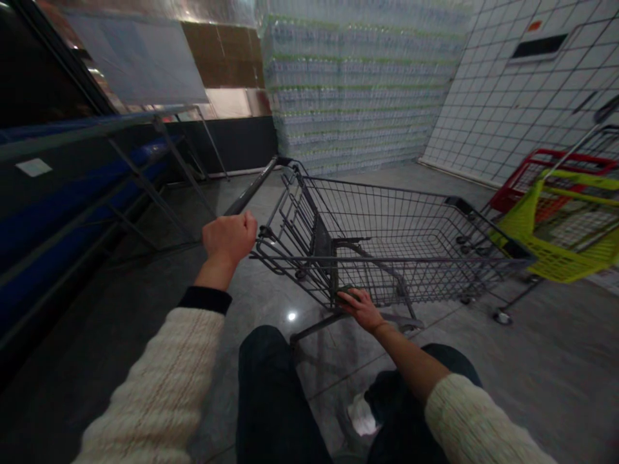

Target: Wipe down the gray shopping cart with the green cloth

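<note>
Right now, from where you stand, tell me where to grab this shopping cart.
Grip the dark handle bar of the shopping cart, coming from above and from the left, near the left hand. The bar is long and straight and stands clear of the wire basket, so it likely suits a closed fist better than the mesh does.

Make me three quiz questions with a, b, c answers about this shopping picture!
1. Where are the wrapped bottles?
A. Inside the cart
B. Stacked past the cart
C. Under the person's arm

2. What colour is the sleeve?
A. Cream
B. Red
C. Blue

3. How is the left hand?
A. Open flat
B. Closed in a fist
C. Inside a pocket

1: B, the big stack stands beyond the shopping cart.
2: A, the knit sleeve shows cream.
3: B, it is curled shut at the cart's handle.
</note>
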A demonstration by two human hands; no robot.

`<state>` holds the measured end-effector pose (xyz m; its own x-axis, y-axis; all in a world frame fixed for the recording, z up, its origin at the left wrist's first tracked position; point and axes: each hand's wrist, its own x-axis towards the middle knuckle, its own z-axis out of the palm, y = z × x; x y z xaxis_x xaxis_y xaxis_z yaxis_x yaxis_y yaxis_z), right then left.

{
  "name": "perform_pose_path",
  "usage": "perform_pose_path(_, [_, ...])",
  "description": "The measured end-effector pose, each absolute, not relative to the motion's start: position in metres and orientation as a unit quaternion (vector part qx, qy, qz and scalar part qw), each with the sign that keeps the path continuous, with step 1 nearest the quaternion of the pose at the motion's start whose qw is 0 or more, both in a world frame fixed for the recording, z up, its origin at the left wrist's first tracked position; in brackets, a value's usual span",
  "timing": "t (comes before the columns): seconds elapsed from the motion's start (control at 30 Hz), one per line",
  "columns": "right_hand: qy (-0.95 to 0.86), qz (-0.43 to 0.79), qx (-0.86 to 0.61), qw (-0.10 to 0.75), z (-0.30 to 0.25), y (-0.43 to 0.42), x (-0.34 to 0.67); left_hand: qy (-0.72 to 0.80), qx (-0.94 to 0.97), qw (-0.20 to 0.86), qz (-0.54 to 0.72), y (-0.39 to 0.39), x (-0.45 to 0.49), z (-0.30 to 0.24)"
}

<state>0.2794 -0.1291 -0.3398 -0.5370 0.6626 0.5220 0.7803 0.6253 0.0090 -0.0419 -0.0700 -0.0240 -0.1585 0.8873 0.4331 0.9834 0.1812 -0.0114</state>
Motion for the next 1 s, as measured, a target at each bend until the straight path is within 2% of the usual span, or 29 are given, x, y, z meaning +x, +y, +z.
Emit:
perform_pose_path(0.13, [-0.848,-0.120,-0.463,0.230,-0.345,-0.151,0.270,-0.744,-0.629,0.164,-0.152,-0.072,-0.043,-0.022])
perform_pose_path(0.4, [-0.895,-0.155,-0.337,0.246,-0.309,-0.128,0.190,-0.742,-0.630,0.169,-0.156,-0.070,-0.043,-0.025])
perform_pose_path(0.7, [-0.905,-0.099,-0.392,0.129,-0.393,-0.137,0.252,-0.739,-0.632,0.178,-0.151,-0.070,-0.042,-0.023])
perform_pose_path(0.9, [-0.939,-0.116,-0.280,0.164,-0.352,-0.119,0.221,-0.746,-0.620,0.192,-0.149,-0.066,-0.043,-0.028])
perform_pose_path(1.0, [-0.944,-0.122,-0.271,0.144,-0.348,-0.106,0.218,-0.746,-0.623,0.190,-0.142,-0.065,-0.042,-0.028])
